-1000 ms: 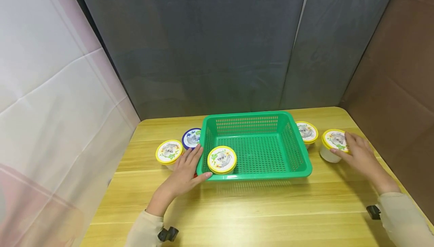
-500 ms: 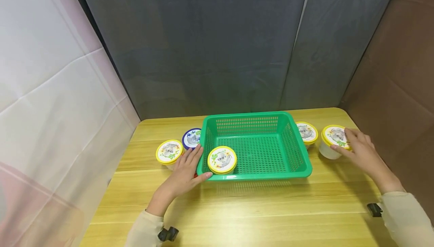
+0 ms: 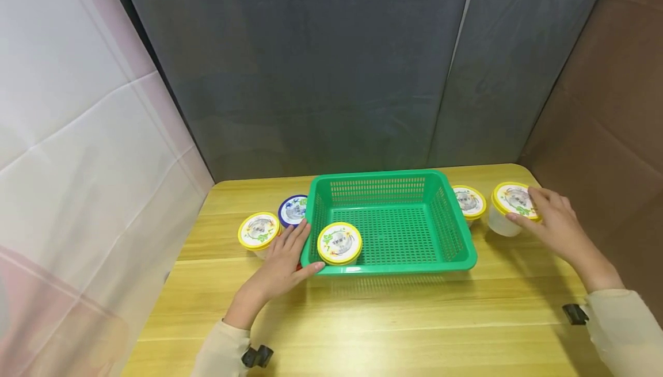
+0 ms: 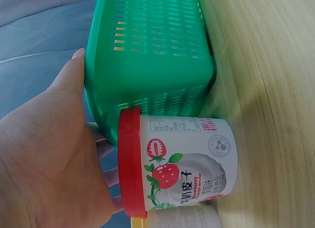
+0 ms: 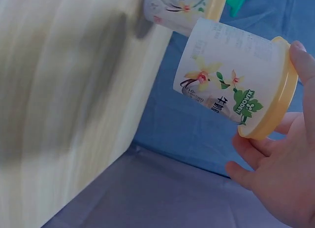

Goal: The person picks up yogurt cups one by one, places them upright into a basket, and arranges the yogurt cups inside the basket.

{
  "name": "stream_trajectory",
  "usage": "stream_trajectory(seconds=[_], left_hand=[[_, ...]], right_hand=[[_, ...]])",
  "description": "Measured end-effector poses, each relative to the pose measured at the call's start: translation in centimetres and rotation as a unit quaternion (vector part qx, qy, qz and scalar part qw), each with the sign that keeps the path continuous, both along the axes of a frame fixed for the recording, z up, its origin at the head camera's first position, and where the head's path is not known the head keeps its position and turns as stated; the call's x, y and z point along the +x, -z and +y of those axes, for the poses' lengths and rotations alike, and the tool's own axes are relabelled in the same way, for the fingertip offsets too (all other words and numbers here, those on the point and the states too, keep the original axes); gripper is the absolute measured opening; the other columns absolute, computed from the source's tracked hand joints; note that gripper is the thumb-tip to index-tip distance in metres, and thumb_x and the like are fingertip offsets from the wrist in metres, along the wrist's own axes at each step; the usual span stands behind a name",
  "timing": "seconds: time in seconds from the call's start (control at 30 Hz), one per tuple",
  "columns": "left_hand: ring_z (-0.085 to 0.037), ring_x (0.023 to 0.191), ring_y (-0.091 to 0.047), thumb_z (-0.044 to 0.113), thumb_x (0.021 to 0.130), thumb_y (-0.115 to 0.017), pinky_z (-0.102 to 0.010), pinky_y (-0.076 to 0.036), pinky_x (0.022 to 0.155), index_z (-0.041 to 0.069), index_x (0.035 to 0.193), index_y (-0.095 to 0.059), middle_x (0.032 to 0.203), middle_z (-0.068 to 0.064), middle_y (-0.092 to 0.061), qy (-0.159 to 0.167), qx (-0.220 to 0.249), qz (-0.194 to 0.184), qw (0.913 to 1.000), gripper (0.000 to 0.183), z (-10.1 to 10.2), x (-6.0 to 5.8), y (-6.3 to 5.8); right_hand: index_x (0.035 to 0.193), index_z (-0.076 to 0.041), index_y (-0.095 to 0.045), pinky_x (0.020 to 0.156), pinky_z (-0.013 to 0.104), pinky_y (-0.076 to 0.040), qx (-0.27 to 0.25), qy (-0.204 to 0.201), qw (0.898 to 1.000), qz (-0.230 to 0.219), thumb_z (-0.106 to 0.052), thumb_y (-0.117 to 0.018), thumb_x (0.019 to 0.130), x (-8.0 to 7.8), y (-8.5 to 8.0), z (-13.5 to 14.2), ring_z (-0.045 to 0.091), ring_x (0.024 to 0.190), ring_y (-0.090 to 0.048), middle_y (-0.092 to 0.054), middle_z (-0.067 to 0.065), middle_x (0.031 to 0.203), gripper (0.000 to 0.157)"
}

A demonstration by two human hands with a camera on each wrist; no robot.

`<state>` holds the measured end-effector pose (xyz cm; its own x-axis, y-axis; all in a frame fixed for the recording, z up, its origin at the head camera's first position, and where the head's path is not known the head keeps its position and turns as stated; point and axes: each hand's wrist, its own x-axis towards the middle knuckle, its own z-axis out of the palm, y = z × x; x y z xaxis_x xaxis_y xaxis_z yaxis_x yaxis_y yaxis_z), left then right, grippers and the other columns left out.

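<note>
My right hand (image 3: 556,230) grips a yellow-lidded tub (image 3: 502,224) by its lid, to the right of the basket. In the right wrist view this white paper tub (image 5: 221,75) shows a flower print, thumb on one side of the lid and fingers on the other. My left hand (image 3: 277,270) lies with fingers extended at the left end of the green plastic basket (image 3: 393,269), thumb on its rim. Under those fingers stands a red-lidded tub (image 4: 189,164) with a strawberry print, mostly hidden in the head view. Inside the basket sits another yellow-lidded tub (image 3: 339,243), front left.
Left of the basket stand a yellow-lidded tub (image 3: 259,231) and a blue-lidded tub (image 3: 293,211). Another yellow-lidded tub (image 3: 468,202) stands close against its right side. The wooden table (image 3: 404,331) is bounded by a grey panel (image 3: 331,77) behind and fabric walls on both sides.
My right hand has moved the yellow-lidded tub slightly upward in the head view, toward the back of the table. The left hand and basket have stayed put.
</note>
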<state>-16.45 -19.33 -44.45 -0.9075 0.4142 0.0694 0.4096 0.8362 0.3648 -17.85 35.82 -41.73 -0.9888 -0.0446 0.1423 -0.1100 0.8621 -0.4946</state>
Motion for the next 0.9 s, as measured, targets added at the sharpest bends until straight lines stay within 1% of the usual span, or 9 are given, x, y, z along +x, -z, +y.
stream_trajectory(seconds=[0.23, 0.37, 0.5, 0.6, 0.77, 0.9], left_hand=[[-0.044, 0.153, -0.015, 0.059, 0.093, -0.057, -0.066, -0.016, 0.120, 0.009, 0.159, -0.019, 0.168, -0.009, -0.015, 0.000, 0.000, -0.009, 1.0000, 0.091, 0.0, 0.0, -0.1], [-0.042, 0.154, -0.013, 0.061, 0.093, -0.056, -0.065, -0.015, 0.121, 0.012, 0.160, -0.017, 0.169, -0.006, -0.012, -0.003, 0.001, -0.020, 0.9998, 0.092, -0.1, 0.0, -0.1], [-0.042, 0.154, -0.014, 0.061, 0.093, -0.056, -0.065, -0.016, 0.120, 0.011, 0.160, -0.017, 0.169, -0.007, -0.013, -0.003, 0.002, -0.018, 0.9998, 0.092, -0.2, -0.1, -0.1], [-0.043, 0.153, -0.015, 0.060, 0.093, -0.057, -0.066, -0.017, 0.119, 0.010, 0.159, -0.018, 0.168, -0.008, -0.014, -0.002, 0.002, -0.012, 0.9999, 0.091, -0.2, 0.0, -0.1], [-0.043, 0.153, -0.015, 0.059, 0.093, -0.057, -0.066, -0.017, 0.119, 0.010, 0.159, -0.018, 0.168, -0.008, -0.014, -0.002, 0.003, -0.009, 1.0000, 0.091, -0.1, -0.1, -0.1], [-0.043, 0.153, -0.014, 0.060, 0.093, -0.057, -0.066, -0.016, 0.120, 0.010, 0.159, -0.017, 0.168, -0.007, -0.013, 0.000, 0.002, -0.013, 0.9999, 0.092, 0.0, -0.1, -0.2]], right_hand=[[0.158, -0.004, -0.015, 0.097, 0.074, -0.026, -0.020, -0.001, 1.000, 0.009, -0.046, -0.063, 0.095, 0.2, -1.6, -0.9, 0.055, 0.135, -0.021, -0.021, 0.037, 0.155, 0.090], [0.159, -0.008, -0.015, 0.097, 0.072, -0.027, -0.036, -0.010, 0.999, 0.012, -0.045, -0.064, 0.094, 0.3, -2.7, -1.7, 0.051, 0.137, -0.020, -0.020, 0.032, 0.158, 0.089], [0.159, -0.009, -0.016, 0.097, 0.073, -0.028, -0.044, -0.019, 0.999, 0.015, -0.044, -0.065, 0.094, 0.3, -3.6, -2.8, 0.050, 0.139, -0.019, -0.019, 0.029, 0.160, 0.089], [0.159, -0.009, -0.019, 0.097, 0.071, -0.029, -0.048, -0.025, 0.998, 0.016, -0.043, -0.066, 0.093, 0.2, -4.0, -3.6, 0.049, 0.139, -0.020, -0.019, 0.028, 0.160, 0.088], [0.158, -0.008, -0.023, 0.098, 0.067, -0.029, -0.061, -0.047, 0.996, 0.034, -0.038, -0.069, 0.092, 0.1, -4.3, -5.0, 0.045, 0.138, -0.022, -0.024, 0.022, 0.160, 0.086], [0.157, -0.006, -0.024, 0.101, 0.069, -0.029, -0.068, -0.062, 0.995, 0.043, -0.036, -0.071, 0.091, 0.0, -4.5, -6.0, 0.048, 0.139, -0.023, -0.026, 0.025, 0.157, 0.087]])
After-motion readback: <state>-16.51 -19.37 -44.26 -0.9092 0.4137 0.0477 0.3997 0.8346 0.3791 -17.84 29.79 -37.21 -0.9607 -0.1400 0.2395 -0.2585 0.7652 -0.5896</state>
